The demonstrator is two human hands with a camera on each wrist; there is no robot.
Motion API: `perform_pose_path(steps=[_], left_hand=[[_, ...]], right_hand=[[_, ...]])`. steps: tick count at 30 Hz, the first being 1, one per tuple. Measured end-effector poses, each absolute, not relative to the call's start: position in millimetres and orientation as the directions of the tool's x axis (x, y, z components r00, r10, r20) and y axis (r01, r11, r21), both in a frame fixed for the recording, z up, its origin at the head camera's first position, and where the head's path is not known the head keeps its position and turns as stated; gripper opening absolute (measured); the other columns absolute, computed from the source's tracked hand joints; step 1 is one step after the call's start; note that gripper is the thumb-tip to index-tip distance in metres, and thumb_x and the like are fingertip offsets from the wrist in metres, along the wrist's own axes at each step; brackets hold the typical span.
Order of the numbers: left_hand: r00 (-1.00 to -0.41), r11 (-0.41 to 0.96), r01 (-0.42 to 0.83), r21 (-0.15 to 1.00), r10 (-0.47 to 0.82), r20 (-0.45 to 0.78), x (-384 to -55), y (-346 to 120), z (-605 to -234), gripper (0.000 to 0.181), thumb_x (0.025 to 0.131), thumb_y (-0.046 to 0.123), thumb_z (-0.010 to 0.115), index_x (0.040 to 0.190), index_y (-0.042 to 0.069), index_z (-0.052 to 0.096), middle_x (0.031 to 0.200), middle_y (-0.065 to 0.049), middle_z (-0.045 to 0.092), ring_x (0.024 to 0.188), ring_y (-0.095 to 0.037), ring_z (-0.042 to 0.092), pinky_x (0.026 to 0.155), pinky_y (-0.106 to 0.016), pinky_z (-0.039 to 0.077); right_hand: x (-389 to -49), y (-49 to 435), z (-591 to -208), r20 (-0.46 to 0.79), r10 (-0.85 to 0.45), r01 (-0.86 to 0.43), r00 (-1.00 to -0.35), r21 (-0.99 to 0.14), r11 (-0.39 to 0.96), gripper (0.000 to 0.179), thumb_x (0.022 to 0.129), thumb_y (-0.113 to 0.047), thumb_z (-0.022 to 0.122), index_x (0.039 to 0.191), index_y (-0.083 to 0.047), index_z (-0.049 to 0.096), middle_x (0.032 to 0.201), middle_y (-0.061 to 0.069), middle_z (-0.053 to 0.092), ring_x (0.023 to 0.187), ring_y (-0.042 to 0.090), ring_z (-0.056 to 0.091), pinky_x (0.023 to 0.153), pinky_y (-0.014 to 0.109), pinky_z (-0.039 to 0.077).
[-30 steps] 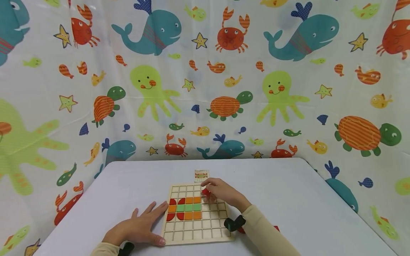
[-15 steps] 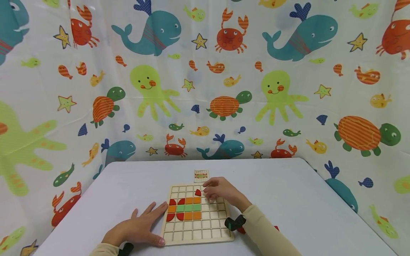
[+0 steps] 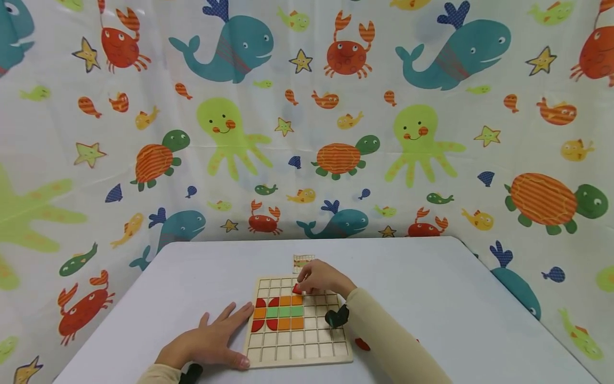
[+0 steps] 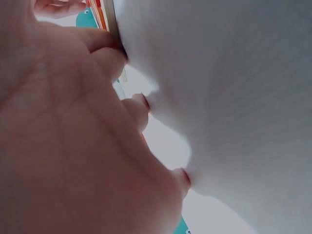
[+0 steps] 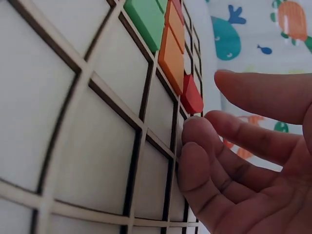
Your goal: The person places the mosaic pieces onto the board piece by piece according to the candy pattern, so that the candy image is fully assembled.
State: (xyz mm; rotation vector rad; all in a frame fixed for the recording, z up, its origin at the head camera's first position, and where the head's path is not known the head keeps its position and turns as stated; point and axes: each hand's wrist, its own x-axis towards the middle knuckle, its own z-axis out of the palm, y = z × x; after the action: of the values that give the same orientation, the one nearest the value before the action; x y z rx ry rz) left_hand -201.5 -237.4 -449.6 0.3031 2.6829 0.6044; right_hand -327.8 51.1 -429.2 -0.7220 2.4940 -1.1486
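A wooden grid board (image 3: 283,354) lies on the white table, with red quarter-round, orange and green tiles (image 3: 285,311) in its upper-left cells. One red tile (image 3: 297,289) sits above the orange row, tilted against the cells in the right wrist view. My right hand (image 3: 323,278) is over the board's upper part. Its bent fingertips (image 5: 195,127) are right by that red tile (image 5: 192,95), while the thumb (image 5: 263,92) stands apart from them. My left hand (image 3: 211,341) spreads its fingers along the board's left edge, thumb near the lower-left corner; its palm (image 4: 78,136) shows in the left wrist view.
A small pattern card (image 3: 303,260) lies just beyond the board, partly behind my right hand. Another red piece (image 3: 362,344) lies right of the board beside my right sleeve (image 3: 388,336). A curtain (image 3: 307,122) printed with sea animals hangs behind the table.
One second ago the red tile was at my right fingertips; half a second ago it lay on the board apart from them. Now the hand has moved left, back to it. The left hand stays.
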Motion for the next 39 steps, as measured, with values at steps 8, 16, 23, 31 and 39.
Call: perform_pose_path(steps=[8, 16, 23, 31, 39], left_hand=[[-0.907, 0.889, 0.133, 0.438, 0.287, -0.308, -202, -233, -447, 0.115, 0.075, 0.052, 0.094, 0.168, 0.015, 0.036, 0.172, -0.012, 0.033, 0.16, -0.047, 0.012, 0.114, -0.083, -0.006], [-0.903, 0.884, 0.126, 0.45, 0.29, -0.318, -201, -234, -444, 0.115, 0.076, 0.05, 0.094, 0.168, 0.015, 0.036, 0.172, -0.013, 0.033, 0.16, -0.049, 0.011, 0.114, -0.084, -0.007], [-0.904, 0.885, 0.119, 0.45, 0.284, -0.32, -199, -237, -447, 0.115, 0.076, 0.051, 0.094, 0.168, 0.015, 0.036, 0.172, -0.015, 0.033, 0.159, -0.051, 0.011, 0.113, -0.084, -0.007], [-0.905, 0.881, 0.125, 0.456, 0.289, -0.311, -199, -237, -449, 0.116, 0.076, 0.052, 0.094, 0.169, 0.015, 0.034, 0.172, -0.016, 0.032, 0.159, -0.052, 0.01, 0.112, -0.085, -0.009], [-0.904, 0.879, 0.135, 0.458, 0.298, -0.306, -201, -235, -449, 0.116, 0.076, 0.05, 0.094, 0.169, 0.015, 0.034, 0.173, -0.015, 0.031, 0.159, -0.051, 0.01, 0.113, -0.085, -0.007]], right_hand=[[-336, 45, -435, -0.06, -0.555, -0.367, -0.83, -0.69, 0.624, 0.01, 0.092, -0.012, 0.085, 0.093, -0.01, 0.075, 0.083, 0.0, 0.066, 0.069, 0.016, 0.057, 0.065, 0.03, 0.048], [-340, 47, -446, -0.01, -0.591, -0.413, -0.807, -0.705, 0.577, 0.009, 0.092, -0.009, 0.083, 0.095, -0.012, 0.076, 0.093, 0.0, 0.064, 0.082, 0.02, 0.058, 0.075, 0.036, 0.051], [-343, 50, -450, 0.0, -0.653, -0.425, -0.757, -0.759, 0.493, 0.013, 0.093, -0.003, 0.078, 0.104, -0.011, 0.08, 0.082, -0.001, 0.063, 0.071, 0.014, 0.053, 0.068, 0.028, 0.045], [-347, 54, -448, -0.005, -0.713, -0.454, -0.701, -0.768, 0.451, 0.023, 0.095, 0.001, 0.074, 0.114, -0.008, 0.081, 0.078, -0.002, 0.061, 0.069, 0.013, 0.051, 0.068, 0.027, 0.043], [-349, 56, -446, -0.031, -0.729, -0.461, -0.684, -0.756, 0.465, 0.021, 0.096, 0.002, 0.073, 0.113, -0.008, 0.078, 0.082, -0.002, 0.061, 0.071, 0.013, 0.052, 0.067, 0.027, 0.043]])
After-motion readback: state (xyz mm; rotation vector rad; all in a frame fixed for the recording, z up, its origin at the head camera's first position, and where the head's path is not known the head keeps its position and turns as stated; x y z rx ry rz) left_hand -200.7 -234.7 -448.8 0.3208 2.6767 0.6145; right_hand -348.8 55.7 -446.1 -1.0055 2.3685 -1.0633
